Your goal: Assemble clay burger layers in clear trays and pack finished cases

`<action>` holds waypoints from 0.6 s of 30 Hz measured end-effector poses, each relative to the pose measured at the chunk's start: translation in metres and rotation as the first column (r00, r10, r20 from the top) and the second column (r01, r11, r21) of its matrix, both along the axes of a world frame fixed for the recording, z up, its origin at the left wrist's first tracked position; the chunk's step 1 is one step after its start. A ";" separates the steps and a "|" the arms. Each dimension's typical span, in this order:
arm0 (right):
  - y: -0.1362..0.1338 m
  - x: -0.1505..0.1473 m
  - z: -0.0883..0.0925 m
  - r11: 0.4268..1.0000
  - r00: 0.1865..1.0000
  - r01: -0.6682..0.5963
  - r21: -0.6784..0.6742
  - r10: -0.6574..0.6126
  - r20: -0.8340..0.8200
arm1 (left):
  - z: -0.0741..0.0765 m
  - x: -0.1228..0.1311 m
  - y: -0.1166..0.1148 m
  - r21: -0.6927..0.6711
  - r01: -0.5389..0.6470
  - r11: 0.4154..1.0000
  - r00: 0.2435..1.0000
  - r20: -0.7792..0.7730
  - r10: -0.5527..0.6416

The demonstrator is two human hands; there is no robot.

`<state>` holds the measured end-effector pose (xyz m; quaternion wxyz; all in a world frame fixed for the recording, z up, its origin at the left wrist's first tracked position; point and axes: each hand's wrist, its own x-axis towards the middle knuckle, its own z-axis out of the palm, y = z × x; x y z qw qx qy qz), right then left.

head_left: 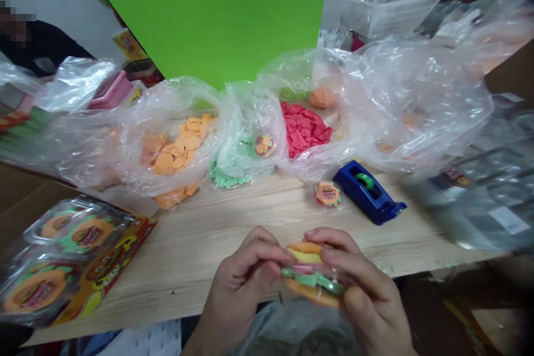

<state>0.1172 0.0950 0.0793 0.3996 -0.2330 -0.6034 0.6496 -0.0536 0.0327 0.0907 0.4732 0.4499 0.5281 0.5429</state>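
Note:
Between my two hands, near the table's front edge, is a toy burger [311, 275] built of orange, yellow, pink and green layers. Clear wrap seems to cover part of it. My left hand [250, 275] pinches its left side with thumb and fingers. On the other side, my right hand [365, 281] grips the burger with the thumb low and the fingers on top. Beyond the hands lie a small wrapped burger [327, 194] with a printed label and a blue tape dispenser [369, 192] holding a green-cored roll.
Clear plastic bags along the back hold orange pieces [179, 147], green pieces [231, 169] and red pieces [306, 130]. Packaged burger sets [79, 256] lie at left, clear plastic trays [471, 194] at right. A white bin [386, 11] stands behind; a person's dark sleeve [52, 44] shows far left.

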 end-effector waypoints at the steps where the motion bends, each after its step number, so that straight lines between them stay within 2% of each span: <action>1: 0.001 0.001 0.000 1.000 1.000 0.019 0.017 -0.019 0.016 | 0.000 0.003 0.001 -0.009 -0.008 1.000 0.999 -0.039 0.007; 4: 0.002 -0.001 -0.002 0.997 0.990 0.060 0.053 -0.066 0.126 | -0.002 0.010 0.004 -0.053 0.000 0.999 0.983 -0.184 -0.010; 7: -0.001 -0.005 -0.011 0.998 0.973 0.060 -0.023 -0.053 0.223 | -0.009 0.016 0.004 -0.164 0.054 0.985 0.957 -0.274 -0.098; 10: -0.010 -0.006 -0.029 0.990 0.960 0.049 -0.133 -0.010 0.280 | -0.026 0.022 -0.001 -0.340 0.107 0.934 0.948 -0.249 -0.200; 12: -0.016 -0.005 -0.044 0.978 0.948 0.067 -0.196 -0.002 0.318 | -0.041 0.026 -0.005 -0.434 0.114 0.894 0.949 -0.217 -0.227; 15: -0.021 -0.002 -0.063 0.961 0.929 0.098 -0.260 0.006 0.370 | -0.060 0.031 -0.008 -0.490 0.084 0.868 0.959 -0.196 -0.203; 18: -0.019 -0.001 -0.072 0.958 0.907 0.053 -0.281 0.071 0.415 | -0.069 0.028 -0.005 -0.482 0.081 0.872 0.967 -0.174 -0.186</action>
